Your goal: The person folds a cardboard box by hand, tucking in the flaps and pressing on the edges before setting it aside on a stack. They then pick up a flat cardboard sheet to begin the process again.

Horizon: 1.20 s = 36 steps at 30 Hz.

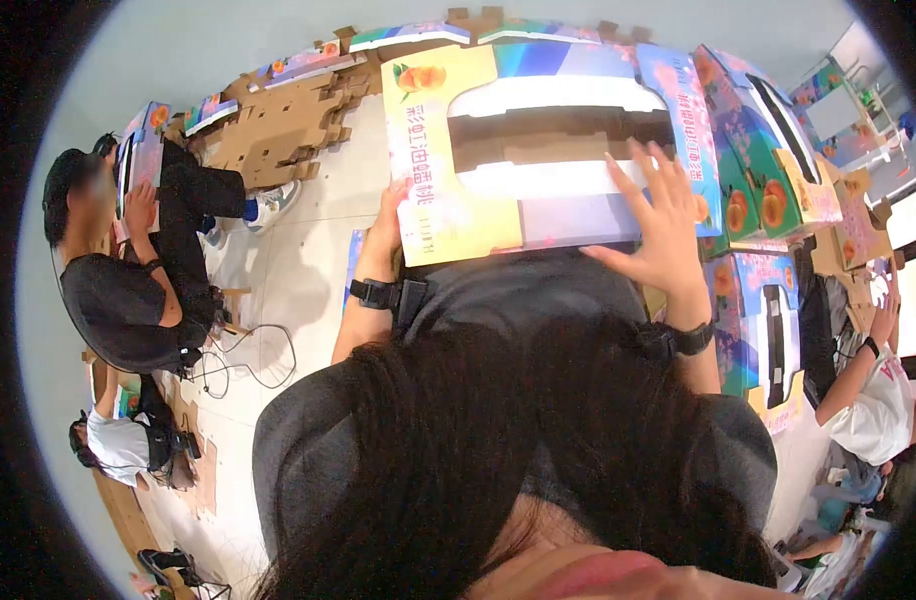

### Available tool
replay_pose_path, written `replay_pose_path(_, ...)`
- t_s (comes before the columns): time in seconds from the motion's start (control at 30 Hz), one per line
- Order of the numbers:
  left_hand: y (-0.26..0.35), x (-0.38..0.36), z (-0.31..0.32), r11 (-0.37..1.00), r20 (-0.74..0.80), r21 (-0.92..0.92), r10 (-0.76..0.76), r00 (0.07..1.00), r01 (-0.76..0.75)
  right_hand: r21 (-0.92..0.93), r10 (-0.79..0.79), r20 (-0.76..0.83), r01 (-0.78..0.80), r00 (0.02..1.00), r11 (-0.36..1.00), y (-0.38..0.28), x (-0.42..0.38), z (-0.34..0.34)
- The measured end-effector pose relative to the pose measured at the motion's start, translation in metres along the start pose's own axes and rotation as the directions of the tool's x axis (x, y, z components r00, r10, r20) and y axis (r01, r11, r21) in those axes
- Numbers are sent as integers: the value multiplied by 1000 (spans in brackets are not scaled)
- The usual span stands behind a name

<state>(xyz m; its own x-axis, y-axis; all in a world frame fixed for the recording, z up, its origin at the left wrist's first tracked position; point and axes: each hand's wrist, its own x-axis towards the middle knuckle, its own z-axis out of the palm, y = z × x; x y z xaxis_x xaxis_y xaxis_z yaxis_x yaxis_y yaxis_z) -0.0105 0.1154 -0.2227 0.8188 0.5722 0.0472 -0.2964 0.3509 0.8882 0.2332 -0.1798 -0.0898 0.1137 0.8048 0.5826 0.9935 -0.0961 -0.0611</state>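
The printed carton (538,180) lies right in front of the wearer's torso (538,300), its top face turned up toward the head and a long opening (538,148) running across its middle. The step in hand looks like steadying and working over this top face. At the carton's left edge is the left hand (384,225), its fingertips against the yellow panel; part of it is hidden, so I cannot tell whether it pinches the edge or merely props it. Over the carton's right part the right hand (660,225) is spread wide, fingers fanned toward the opening and thumb apart, pinching nothing; whether its palm presses on the card I cannot tell. In my judgement, a next move there calls for the left side to hold firm while the right fingers find an edge or panel to press, as the thin card could flex under a one-sided push. To the carton's right are stacked boxes (763,205) of similar print; beyond its left side lie flat cardboard sheets (278,130), with a seated co-worker (118,300) well apart, left of the carton
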Motion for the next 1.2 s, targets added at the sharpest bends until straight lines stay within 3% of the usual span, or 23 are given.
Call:
replay_pose_path(0.07, -3, 4, -4, 1000, -18, -12, 15, 1000, -16, -43, 23, 75, -19, 997, 999, 4, 0, 6)
replay_pose_path(0.27, -4, -5, 7, 998, -91, -47, 29, 995, -33, 3, 46, 71, -46, 996, 999, 7, 0, 8)
replay_pose_path(0.37, 0, -13, 15, 976, -88, 108, 199, 976, -190, 41, -27, -5, 27, 1000, 999, 17, 2, 5)
replay_pose_path(0.43, 10, -22, 26, 945, -83, 168, 298, 951, -282, -63, -88, -132, 81, 987, 995, 26, 9, 8)
replay_pose_path(0.53, 19, -25, 22, 808, 5, 467, 403, 915, -358, -188, -121, -259, 73, 958, 979, 35, 27, 6)
replay_pose_path(0.57, 14, -24, 21, 843, -41, 439, 365, 930, -312, -204, -129, -310, 67, 942, 977, 42, 34, 13)
replay_pose_path(0.63, 27, -29, 47, 806, 113, 492, 315, 942, -329, -218, -137, -406, 49, 904, 975, 55, 40, 38)
replay_pose_path(0.67, 36, -32, 63, 787, 187, 517, 280, 942, -336, -266, -85, -330, -6, 940, 964, 59, 39, 49)
replay_pose_path(0.73, 39, -33, 82, 727, 135, 599, 321, 937, -335, -77, 127, -116, -136, 985, 988, 21, 40, 28)
replay_pose_path(0.8, 30, -31, 87, 660, 119, 612, 469, 875, -436, 126, 139, -120, -123, 983, 984, 14, 34, 28)
replay_pose_path(0.87, 31, -31, 89, 643, 166, 654, 393, 905, -399, 289, 139, -153, -90, 978, 953, 11, 28, 24)
replay_pose_path(0.93, 27, -31, 88, 553, 223, 714, 402, 888, -430, 569, 278, -144, -150, 950, 808, 9, 24, 16)
replay_pose_path(0.97, 27, -31, 89, 502, 261, 731, 421, 868, -463, 869, 404, -37, -171, 914, 465, 8, 20, 7)
replay_pose_path(1.0, 28, -30, 91, 449, 299, 743, 440, 847, -496, 990, 464, 112, -138, 879, 22, 3, 22, -4)
replay_pose_path(1.03, 31, -31, 93, 396, 342, 748, 457, 821, -533, 975, 556, 206, -216, 805, -47, 4, 16, -9)
replay_pose_path(1.1, 29, -31, 96, 432, 361, 712, 452, 816, -554, 922, 336, 201, -62, 920, -383, 27, 1, -7)
replay_pose_path(1.13, 35, -29, 104, 280, 420, 731, 534, 734, -622, 838, 228, 160, -10, 960, -545, 23, 4, -13)
replay_pose_path(1.17, 46, -25, 113, 118, 484, 735, 598, 639, -668, 950, 521, 280, -154, 806, -271, 10, 1, -19)
replay_pose_path(1.2, 52, -23, 119, -48, 551, 723, 641, 534, -689, 956, 545, 291, -209, 787, -208, 13, -7, -15)
